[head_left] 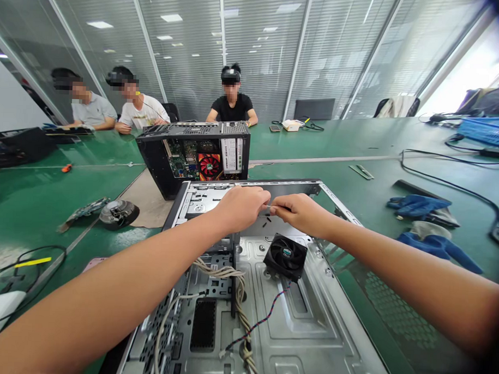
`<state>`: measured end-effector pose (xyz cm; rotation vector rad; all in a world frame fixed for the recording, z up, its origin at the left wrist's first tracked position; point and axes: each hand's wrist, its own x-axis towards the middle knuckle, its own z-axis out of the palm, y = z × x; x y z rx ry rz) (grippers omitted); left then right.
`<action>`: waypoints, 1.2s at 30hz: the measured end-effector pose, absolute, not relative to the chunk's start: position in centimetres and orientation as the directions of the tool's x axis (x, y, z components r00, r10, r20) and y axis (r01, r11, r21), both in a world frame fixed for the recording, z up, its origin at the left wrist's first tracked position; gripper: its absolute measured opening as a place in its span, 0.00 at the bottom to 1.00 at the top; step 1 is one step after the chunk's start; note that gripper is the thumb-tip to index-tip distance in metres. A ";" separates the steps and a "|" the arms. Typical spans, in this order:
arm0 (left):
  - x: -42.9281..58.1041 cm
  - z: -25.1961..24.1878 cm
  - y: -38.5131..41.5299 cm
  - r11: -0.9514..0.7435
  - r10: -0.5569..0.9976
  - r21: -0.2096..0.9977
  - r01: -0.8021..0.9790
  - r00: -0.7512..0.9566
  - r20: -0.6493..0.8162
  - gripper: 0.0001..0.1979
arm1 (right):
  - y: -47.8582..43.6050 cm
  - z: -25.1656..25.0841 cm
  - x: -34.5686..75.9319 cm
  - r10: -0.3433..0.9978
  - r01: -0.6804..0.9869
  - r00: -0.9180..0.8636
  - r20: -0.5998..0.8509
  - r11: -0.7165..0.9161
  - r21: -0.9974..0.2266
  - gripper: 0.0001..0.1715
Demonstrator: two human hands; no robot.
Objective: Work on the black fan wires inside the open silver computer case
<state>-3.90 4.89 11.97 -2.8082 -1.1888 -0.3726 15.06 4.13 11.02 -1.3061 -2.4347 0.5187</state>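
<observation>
An open computer case (330,326) lies flat in front of me, its bare metal inside facing up. Over its far end, my left hand (244,207) and my right hand (300,212) meet with closed fingertips. A thin, light piece shows between them, too small to name. Below my right hand, a black case fan (286,256) rests loose and tilted on the metal floor. Its twisted red and blue wire (265,319) trails toward me. Bundled beige cables (240,287) run down the middle of the case. Small dark pieces (267,222) are visible just under my hands.
Behind stands an upright computer case (152,156) with a red fan (210,167) inside. A round cooler (118,213) and a circuit card (83,211) lie left. Blue gloves (418,205) and a black cable (474,189) lie right. Several people sit across the green table (398,140).
</observation>
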 end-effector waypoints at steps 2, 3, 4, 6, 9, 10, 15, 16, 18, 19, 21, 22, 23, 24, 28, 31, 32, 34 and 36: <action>-3.9 11.9 4.9 -0.698 0.697 0.027 0.716 0.670 0.255 0.10 | 4.1 11.0 15.1 0.844 0.722 -0.522 0.124 0.514 -0.463 0.16; -3.9 11.9 4.9 -0.697 0.699 0.031 0.717 0.668 0.258 0.09 | 4.1 11.1 15.1 0.844 0.721 -0.520 0.130 0.516 -0.463 0.16; -3.9 11.9 4.9 -0.695 0.701 0.039 0.718 0.665 0.259 0.09 | 4.1 11.1 15.1 0.844 0.721 -0.518 0.135 0.517 -0.462 0.15; -3.9 12.0 4.8 -0.693 0.707 0.063 0.718 0.660 0.255 0.10 | 4.1 11.0 15.1 0.844 0.721 -0.518 0.141 0.519 -0.459 0.15; -3.9 12.2 4.7 -0.679 0.725 0.105 0.727 0.641 0.253 0.10 | 4.1 11.0 15.1 0.844 0.720 -0.516 0.143 0.519 -0.461 0.15; -3.9 12.2 4.7 -0.672 0.731 0.115 0.731 0.632 0.257 0.10 | 4.1 10.9 15.1 0.845 0.719 -0.516 0.143 0.518 -0.463 0.15; -4.0 12.0 4.9 -0.692 0.709 0.110 0.714 0.643 0.290 0.09 | 4.3 10.6 15.1 0.839 0.705 -0.532 0.115 0.514 -0.489 0.14; -4.0 11.9 5.0 -0.697 0.703 0.103 0.709 0.649 0.289 0.09 | 4.3 10.5 15.2 0.838 0.703 -0.535 0.109 0.513 -0.492 0.14; -4.0 11.9 5.0 -0.700 0.700 0.087 0.709 0.656 0.283 0.09 | 4.4 10.5 15.2 0.838 0.704 -0.535 0.108 0.513 -0.492 0.14; -4.0 11.9 5.0 -0.700 0.700 0.079 0.710 0.659 0.276 0.10 | 4.4 10.5 15.2 0.839 0.706 -0.533 0.112 0.514 -0.487 0.14; -3.9 12.0 4.9 -0.698 0.702 0.066 0.713 0.663 0.260 0.11 | 4.4 10.6 15.2 0.843 0.713 -0.524 0.123 0.513 -0.478 0.15; -3.9 12.1 4.8 -0.694 0.707 0.066 0.717 0.661 0.251 0.11 | 4.3 10.6 15.2 0.845 0.715 -0.520 0.127 0.512 -0.476 0.15; -3.9 12.2 4.7 -0.689 0.712 0.069 0.721 0.658 0.244 0.11 | 4.3 10.7 15.2 0.846 0.715 -0.518 0.131 0.511 -0.478 0.15; -3.8 12.2 4.7 -0.685 0.718 0.075 0.725 0.654 0.240 0.11 | 4.3 10.7 15.2 0.846 0.712 -0.517 0.133 0.511 -0.481 0.16; -3.8 12.3 4.7 -0.685 0.720 0.102 0.721 0.649 0.245 0.11 | 4.2 10.8 15.3 0.840 0.699 -0.523 0.146 0.521 -0.489 0.15; -3.9 12.2 4.8 -0.683 0.720 0.103 0.723 0.644 0.258 0.11 | 4.2 10.8 15.2 0.836 0.692 -0.525 0.159 0.529 -0.491 0.15; -3.9 12.2 4.8 -0.682 0.720 0.101 0.725 0.641 0.266 0.11 | 4.2 10.8 15.2 0.835 0.690 -0.526 0.160 0.529 -0.493 0.14; -3.9 12.2 4.7 -0.679 0.720 0.095 0.728 0.636 0.279 0.11 | 4.3 10.7 15.2 0.836 0.690 -0.526 0.157 0.527 -0.496 0.14; -3.9 12.3 4.7 -0.675 0.724 0.091 0.732 0.632 0.277 0.10 | 4.3 10.8 15.1 0.839 0.695 -0.524 0.146 0.521 -0.496 0.14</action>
